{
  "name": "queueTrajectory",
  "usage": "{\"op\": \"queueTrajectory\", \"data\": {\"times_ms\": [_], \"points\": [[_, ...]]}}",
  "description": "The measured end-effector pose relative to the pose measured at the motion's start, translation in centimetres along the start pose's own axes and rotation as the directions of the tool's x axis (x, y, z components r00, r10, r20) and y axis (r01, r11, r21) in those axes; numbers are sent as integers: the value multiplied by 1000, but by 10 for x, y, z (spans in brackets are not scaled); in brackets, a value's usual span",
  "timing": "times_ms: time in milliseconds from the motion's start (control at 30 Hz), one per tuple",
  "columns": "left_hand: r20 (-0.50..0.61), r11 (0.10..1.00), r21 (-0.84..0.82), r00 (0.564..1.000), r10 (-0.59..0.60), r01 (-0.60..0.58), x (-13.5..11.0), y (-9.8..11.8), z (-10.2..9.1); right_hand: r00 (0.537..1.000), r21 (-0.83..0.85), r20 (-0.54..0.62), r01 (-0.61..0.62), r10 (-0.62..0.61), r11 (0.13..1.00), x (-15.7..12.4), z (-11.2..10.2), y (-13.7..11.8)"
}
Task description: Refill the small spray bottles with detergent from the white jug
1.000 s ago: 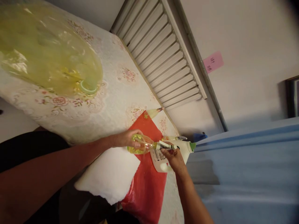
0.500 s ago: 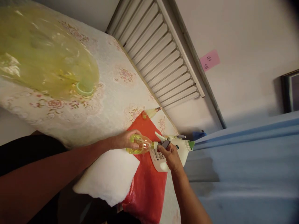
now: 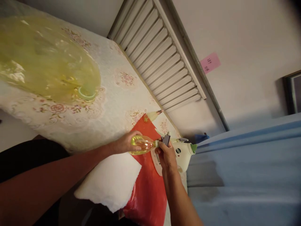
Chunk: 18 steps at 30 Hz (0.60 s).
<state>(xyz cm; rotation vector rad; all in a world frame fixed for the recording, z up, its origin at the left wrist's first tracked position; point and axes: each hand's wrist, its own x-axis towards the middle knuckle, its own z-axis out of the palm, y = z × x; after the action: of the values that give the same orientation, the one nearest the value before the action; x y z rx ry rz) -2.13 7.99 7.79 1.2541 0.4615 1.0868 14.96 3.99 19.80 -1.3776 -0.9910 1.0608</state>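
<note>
My left hand point(image 3: 128, 142) is wrapped round the body of a clear spray bottle point(image 3: 147, 144) that holds yellow liquid. At the bottle's neck, my right hand point(image 3: 166, 153) grips the grey and white spray head point(image 3: 166, 140) between thumb and fingers. The bottle lies roughly level above a red plastic sheet point(image 3: 150, 188). Behind my right hand is a cream jug point(image 3: 184, 153) with an open neck and a green spout. A white paper towel point(image 3: 110, 182) lies below my left forearm.
A large yellow plastic bag point(image 3: 47, 59) rests on the flowered tablecloth point(image 3: 113, 103). Another bottle with yellow liquid point(image 3: 151, 116) stands at the red sheet's far end. Beyond the table are a metal rack point(image 3: 160, 62) and a blue curtain point(image 3: 246, 163).
My right hand has turned round the bottle's neck, and the spray head has rotated with it. My left hand keeps its hold on the bottle.
</note>
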Motion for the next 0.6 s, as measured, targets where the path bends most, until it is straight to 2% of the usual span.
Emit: {"op": "queueTrajectory", "data": {"times_ms": [267,433,600], "points": [[55,993,-116,998,-3,10,1,-6,-5,999,125,45,-32,27,992,3,-1,10],[67,984,-180,998,-8,20,0,-7,-5,999,168,18,-32,29,985,3,0,15],[111,958,-285,994,-4,35,0,-4,-5,991,172,132,-30,7,985,0,-6,14]]}}
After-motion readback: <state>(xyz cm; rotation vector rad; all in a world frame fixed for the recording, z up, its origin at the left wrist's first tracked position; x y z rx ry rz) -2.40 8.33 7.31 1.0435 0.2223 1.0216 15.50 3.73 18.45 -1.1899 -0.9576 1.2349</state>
